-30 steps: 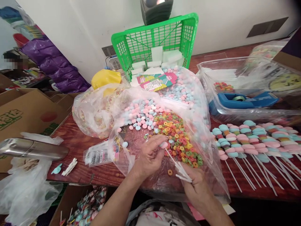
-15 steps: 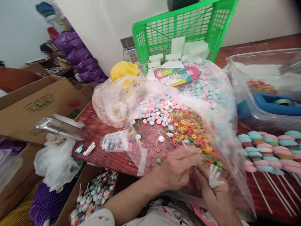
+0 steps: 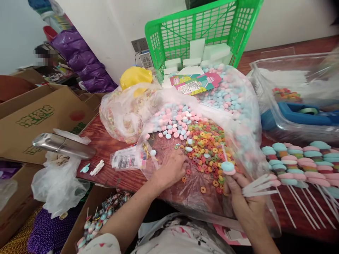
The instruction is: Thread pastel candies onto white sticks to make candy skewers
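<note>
My left hand lies on the clear plastic sheet, fingertips curled among the coloured ring candies. Whether it pinches one I cannot make out. My right hand grips a bundle of white sticks that fan out to the right. One stick stands up from this hand with a blue and a pink round candy threaded on its top. Pink and blue round candies lie heaped just beyond the rings.
Finished candy skewers lie in a row at the right. A green basket stands at the back, a clear tub at the right, a candy bag, a steel bottle and cardboard boxes at the left.
My hands have come apart. The left hand went forward into the ring candies. The right hand now holds up a stick with two round candies on it.
</note>
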`<state>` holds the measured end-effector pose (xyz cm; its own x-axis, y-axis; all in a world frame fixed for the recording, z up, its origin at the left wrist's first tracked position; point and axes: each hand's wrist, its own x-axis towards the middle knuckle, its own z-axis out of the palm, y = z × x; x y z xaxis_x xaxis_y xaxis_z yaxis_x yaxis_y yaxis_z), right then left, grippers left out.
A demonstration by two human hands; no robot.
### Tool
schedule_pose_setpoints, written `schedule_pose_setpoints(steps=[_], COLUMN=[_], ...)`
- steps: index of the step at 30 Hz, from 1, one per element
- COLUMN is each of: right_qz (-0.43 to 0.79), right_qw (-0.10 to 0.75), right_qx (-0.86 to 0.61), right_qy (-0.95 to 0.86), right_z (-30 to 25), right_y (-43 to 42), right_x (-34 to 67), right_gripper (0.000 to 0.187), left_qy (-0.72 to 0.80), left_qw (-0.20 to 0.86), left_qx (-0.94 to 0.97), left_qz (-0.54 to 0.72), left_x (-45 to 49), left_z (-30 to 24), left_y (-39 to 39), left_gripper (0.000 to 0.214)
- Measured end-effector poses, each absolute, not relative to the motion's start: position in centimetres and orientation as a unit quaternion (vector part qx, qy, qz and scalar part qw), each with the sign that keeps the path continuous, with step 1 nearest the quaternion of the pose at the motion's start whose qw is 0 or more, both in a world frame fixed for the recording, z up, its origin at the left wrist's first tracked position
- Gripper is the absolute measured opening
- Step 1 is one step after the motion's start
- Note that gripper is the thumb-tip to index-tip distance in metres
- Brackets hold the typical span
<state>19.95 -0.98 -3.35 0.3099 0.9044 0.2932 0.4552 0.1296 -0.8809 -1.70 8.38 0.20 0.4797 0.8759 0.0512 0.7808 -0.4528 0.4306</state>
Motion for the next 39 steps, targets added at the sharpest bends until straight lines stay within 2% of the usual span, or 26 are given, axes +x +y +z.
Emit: schedule_pose_setpoints(steps=[3,8,11,14,17,22,25,28,30,32,35,39], right_qz=[0.189,0.165,0.157,0.17,0.183,0.191,0.191,0.203,0.215,0.224,0.233,0.227], right_qw=[0.51,0.495,0.489,0.491,0.487,0.458,0.46,0.455,0.448,0.442,0.43,0.411], right_qx=[-0.582,-0.586,-0.572,-0.538,-0.53,-0.522,-0.514,-0.516,-0.514,-0.508,-0.502,-0.514], right_qy=[-0.604,-0.621,-0.64,-0.664,-0.67,-0.693,-0.699,-0.697,-0.699,-0.704,-0.713,-0.718], right_z=[-3.2,-3.1,-3.7,-4.3,-4.3,-3.4,-3.0,-2.9,-2.8,-2.7,-2.7,-3.2], right_y=[-1.0,-0.9,-1.1,-1.3,-1.3,-0.8,-0.7,-0.6,-0.6,-0.6,-0.8,-1.2], right_x=[19.4,20.1,20.1,19.8,19.6,19.1,18.9,19.0,18.9,18.6,17.9,17.5], right_gripper=[0.019,0.02,0.02,0.026,0.033,0.046,0.044,0.041,0.04,0.04,0.042,0.05], left_qy=[0.515,0.494,0.521,0.516,0.481,0.412,0.461,0.51,0.491,0.457,0.429,0.429], left_qw=[0.155,0.234,0.248,0.2,0.158,0.169,0.271,0.471,0.596,0.674,0.702,0.673], left_qx=[0.835,0.808,0.786,0.812,0.836,0.85,0.777,0.585,0.454,0.364,0.311,0.297], left_qz=[0.117,0.22,0.222,0.188,0.213,0.281,0.334,0.42,0.445,0.452,0.475,0.525], left_x=[-1.0,-0.5,-0.2,0.0,-0.1,0.0,0.1,-0.4,-0.9,-1.3,-1.3,-0.4], left_z=[-1.1,-1.8,-1.6,-1.7,-2.4,-3.1,-2.5,-1.1,-0.1,0.5,0.8,0.4], left_y=[7.9,9.0,10.1,10.2,9.6,8.4,8.0,7.9,7.9,7.9,7.8,7.4], left_gripper=[0.013,0.014,0.012,0.011,0.011,0.015,0.016,0.023,0.025,0.027,0.027,0.027])
